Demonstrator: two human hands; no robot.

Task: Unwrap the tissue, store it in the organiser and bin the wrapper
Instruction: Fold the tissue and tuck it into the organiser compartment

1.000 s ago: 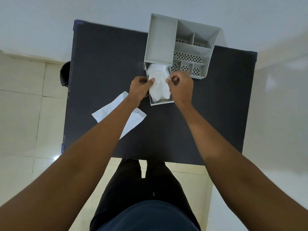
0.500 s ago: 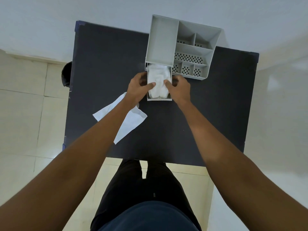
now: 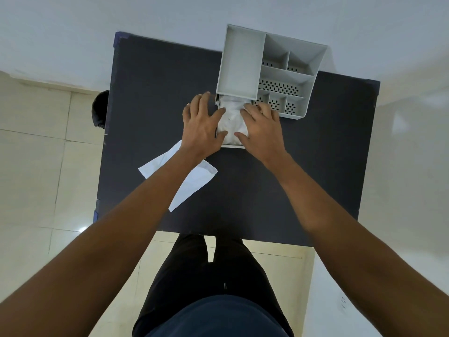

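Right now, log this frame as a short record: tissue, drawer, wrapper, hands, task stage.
tissue: white, lying in the drawer
drawer: pulled out of the organiser, part open
wrapper: flat on the table, under the left forearm
left hand: spread at the drawer's left side
right hand: spread on the tissue and the drawer's right side
bin: dark object at the table's left edge, possibly
stage: tissue stored, wrapper not binned

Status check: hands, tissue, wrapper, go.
Left hand and right hand open, flanking drawer. Tissue in organiser drawer. Wrapper unbinned on table.
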